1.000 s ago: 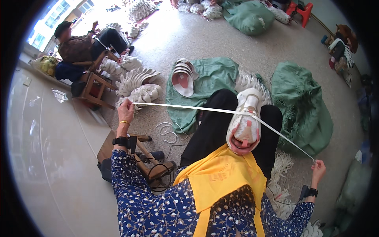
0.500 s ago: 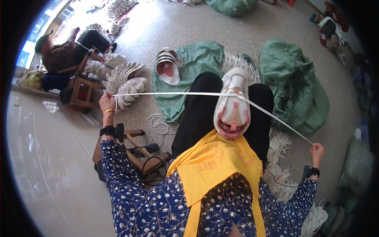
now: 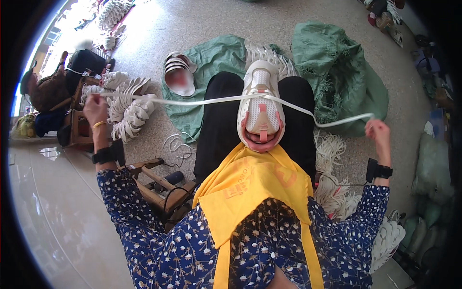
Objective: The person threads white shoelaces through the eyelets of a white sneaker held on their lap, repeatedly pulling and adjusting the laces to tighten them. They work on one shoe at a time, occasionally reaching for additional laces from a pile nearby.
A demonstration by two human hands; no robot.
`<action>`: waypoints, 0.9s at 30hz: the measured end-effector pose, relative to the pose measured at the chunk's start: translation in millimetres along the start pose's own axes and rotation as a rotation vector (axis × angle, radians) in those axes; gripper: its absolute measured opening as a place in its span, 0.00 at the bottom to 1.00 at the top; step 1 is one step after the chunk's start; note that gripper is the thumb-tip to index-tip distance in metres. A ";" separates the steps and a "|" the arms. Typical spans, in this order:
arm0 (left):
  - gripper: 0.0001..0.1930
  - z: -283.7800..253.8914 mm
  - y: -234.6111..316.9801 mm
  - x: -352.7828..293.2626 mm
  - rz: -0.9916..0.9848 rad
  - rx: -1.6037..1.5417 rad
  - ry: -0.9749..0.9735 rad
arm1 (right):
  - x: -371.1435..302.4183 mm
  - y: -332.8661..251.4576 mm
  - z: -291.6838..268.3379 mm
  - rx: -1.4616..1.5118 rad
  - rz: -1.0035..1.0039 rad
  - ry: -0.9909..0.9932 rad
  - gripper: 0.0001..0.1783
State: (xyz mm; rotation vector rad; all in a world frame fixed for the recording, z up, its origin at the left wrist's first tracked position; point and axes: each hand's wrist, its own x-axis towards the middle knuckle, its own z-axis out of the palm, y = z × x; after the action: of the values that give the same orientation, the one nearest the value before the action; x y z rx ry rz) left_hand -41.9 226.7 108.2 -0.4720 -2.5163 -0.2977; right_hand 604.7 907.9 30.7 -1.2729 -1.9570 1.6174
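Observation:
A white and beige sneaker (image 3: 261, 108) with pink trim sits between my knees, heel opening toward me. Its white shoelace (image 3: 202, 101) crosses the tongue and stretches out to both sides. Far out to the left, my left hand (image 3: 95, 111) is closed in a pinch on one end of the lace. My right hand (image 3: 378, 132) is raised on the right with fingers drawn together at the other end; motion blurs the fingertips there. On the right the lace sags in a loose curve. A yellow apron (image 3: 255, 180) covers my lap just below the shoe.
Stacked white shoe pieces (image 3: 180, 74) lie on a green sack (image 3: 211, 60) ahead. Another green sack (image 3: 337, 72) slumps at right, beside bundles of white laces (image 3: 329, 151). A wooden stool (image 3: 166, 192) stands at left. Another person (image 3: 50, 89) sits at far left.
Both hands have risen in the picture, and the left has gone further left. The lace, taut before, has slackened and curves on the right. The view has shifted slightly.

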 end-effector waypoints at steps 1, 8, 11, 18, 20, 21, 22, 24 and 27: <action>0.05 -8.6 1.9 2.4 -0.074 -0.042 0.060 | -1.0 -7.4 -0.7 0.174 -0.065 0.132 0.09; 0.02 -2.2 145.2 -124.9 -0.157 -0.797 -1.255 | -70.7 -62.4 131.5 0.243 0.034 -0.131 0.15; 0.05 -30.3 212.0 -162.9 -0.292 -1.240 -1.409 | -93.0 -98.8 196.3 0.163 -0.001 -0.421 0.12; 0.07 -39.4 293.2 -172.3 0.005 -1.085 -1.022 | -70.4 -126.7 268.7 -0.481 -0.816 -0.145 0.06; 0.07 -35.9 306.8 -168.0 -0.013 -1.096 -0.896 | -54.6 -127.4 280.9 -0.420 -0.839 -0.135 0.06; 0.06 -31.8 313.9 -163.9 0.016 -1.087 -0.872 | -46.9 -125.1 284.9 -0.408 -0.852 -0.120 0.06; 0.06 -29.2 318.8 -160.6 0.038 -1.072 -0.844 | -41.0 -122.6 290.5 -0.390 -0.869 -0.113 0.06; 0.06 -25.0 324.3 -156.3 0.063 -1.038 -0.810 | -36.9 -122.7 300.1 -0.266 -0.838 -0.092 0.11; 0.06 -19.3 326.9 -153.2 0.066 -1.011 -0.825 | -35.0 -122.9 303.7 -0.075 -0.710 -0.127 0.16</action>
State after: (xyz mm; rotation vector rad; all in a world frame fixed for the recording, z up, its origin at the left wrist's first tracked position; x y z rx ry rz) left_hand 215.4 478.4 74.1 -1.2554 -2.9135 -1.6623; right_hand 357.3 691.6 54.2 -0.3981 -2.2036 1.2806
